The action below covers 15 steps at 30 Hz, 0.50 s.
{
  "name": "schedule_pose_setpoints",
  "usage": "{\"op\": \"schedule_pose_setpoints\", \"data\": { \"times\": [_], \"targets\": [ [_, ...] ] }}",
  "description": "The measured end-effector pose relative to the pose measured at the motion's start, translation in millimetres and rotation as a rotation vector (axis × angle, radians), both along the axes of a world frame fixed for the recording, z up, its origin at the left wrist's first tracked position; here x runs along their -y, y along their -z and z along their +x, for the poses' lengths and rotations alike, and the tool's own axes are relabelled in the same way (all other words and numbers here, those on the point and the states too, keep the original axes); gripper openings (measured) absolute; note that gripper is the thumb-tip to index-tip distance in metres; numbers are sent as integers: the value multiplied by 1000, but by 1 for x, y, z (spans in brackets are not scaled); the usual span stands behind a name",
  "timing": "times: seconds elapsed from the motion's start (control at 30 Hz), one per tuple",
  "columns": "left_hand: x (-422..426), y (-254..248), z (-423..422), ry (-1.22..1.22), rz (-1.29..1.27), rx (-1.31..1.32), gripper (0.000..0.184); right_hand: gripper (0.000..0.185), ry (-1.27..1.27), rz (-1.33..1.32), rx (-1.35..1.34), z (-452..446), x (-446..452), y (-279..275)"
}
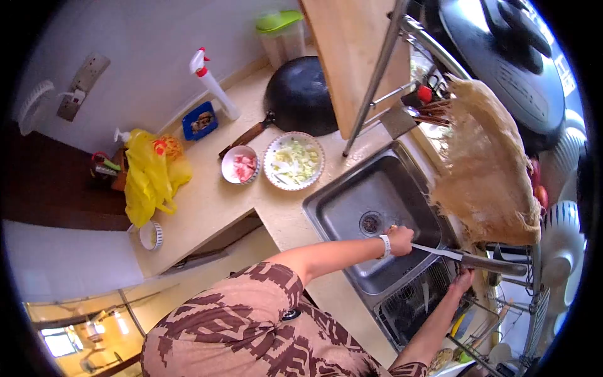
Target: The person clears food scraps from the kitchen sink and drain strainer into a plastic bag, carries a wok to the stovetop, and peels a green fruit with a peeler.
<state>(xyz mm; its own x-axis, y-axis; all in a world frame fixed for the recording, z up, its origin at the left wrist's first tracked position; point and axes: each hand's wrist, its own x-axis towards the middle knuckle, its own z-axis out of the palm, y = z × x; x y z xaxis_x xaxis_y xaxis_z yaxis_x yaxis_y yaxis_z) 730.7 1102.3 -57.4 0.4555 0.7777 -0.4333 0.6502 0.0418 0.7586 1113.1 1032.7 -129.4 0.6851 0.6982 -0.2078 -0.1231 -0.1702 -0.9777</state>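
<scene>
The left hand [399, 240], with a white band [385, 247] at its wrist, is curled with its fingers drawn together over the sink [342, 207]; whether it is clamped on anything inside the curl, I cannot tell. A thin bright strip [435, 251] runs from this hand to the near end of a long grey bar [496, 264] at the right side of the sink; I cannot tell whether the strip is metal or water. The right hand [463, 281] is close by the bar, at the sink's right edge, its fingers partly hidden, so its grip cannot be told.

A black drain grid [411, 305] lies at the near end of the sink. A ragged tan cloth [487, 169] hangs along the sink's right side. Beyond the sink's far end, a wooden board [358, 56] stands tilted.

Left of the sink, a patterned bowl [293, 161] holds cut pale-green pieces, and just beside it a smaller bowl [240, 164] holds pink pieces. Past these, farther from the sink, are a black pan [300, 94] with a wooden handle, a blue tray [210, 114] with brown bits, and a spray bottle [217, 93]. Well left of the sink lies a yellow bag [147, 173], with a little striped bowl [157, 235] near it.
</scene>
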Motion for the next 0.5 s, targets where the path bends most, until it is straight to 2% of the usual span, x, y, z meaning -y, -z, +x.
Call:
{"op": "schedule_pose_setpoints", "data": {
  "times": [0.07, 0.13, 0.17, 0.23, 0.27, 0.3, 0.33, 0.37, 0.43, 0.47, 0.5],
  "targets": [
    [4, -12, -5, 5, 18, -12, 31, 59, -21, -85, 66, -16, -2, -14],
    [12, -12, 0, 188, 184, -34, 27, 58, -72, -363, 443, -24, 8, -11],
    [16, -15, 0, 176, 176, -35, 27, 58, -206, -413, 569, -41, 14, -11],
    [21, -45, -4, 275, 187, 61, 22, 57, -357, -274, 382, -100, 21, -12],
    [19, -50, -4, 265, 186, 61, 22, 49, -488, -102, 183, -133, 20, -28],
    [15, -51, 0, 301, 70, 315, 20, 42, -514, -97, 23, -177, 13, -68],
    [13, -53, -2, 334, -49, 568, 19, 35, -536, -97, -139, -213, 10, -103],
    [11, -60, -9, 327, -50, 569, 19, 35, -543, -100, -139, -227, 9, -110],
    [1, -73, -37, 193, -178, 716, 23, 27, -401, 115, -395, -248, 8, -117],
    [1, -73, -51, 253, 16, 354, 22, 28, -458, -25, -139, -246, 4, -90],
    [-1, -64, -62, 321, 170, 112, 22, 29, -555, -223, 235, -243, 3, -56]
  ]
}}
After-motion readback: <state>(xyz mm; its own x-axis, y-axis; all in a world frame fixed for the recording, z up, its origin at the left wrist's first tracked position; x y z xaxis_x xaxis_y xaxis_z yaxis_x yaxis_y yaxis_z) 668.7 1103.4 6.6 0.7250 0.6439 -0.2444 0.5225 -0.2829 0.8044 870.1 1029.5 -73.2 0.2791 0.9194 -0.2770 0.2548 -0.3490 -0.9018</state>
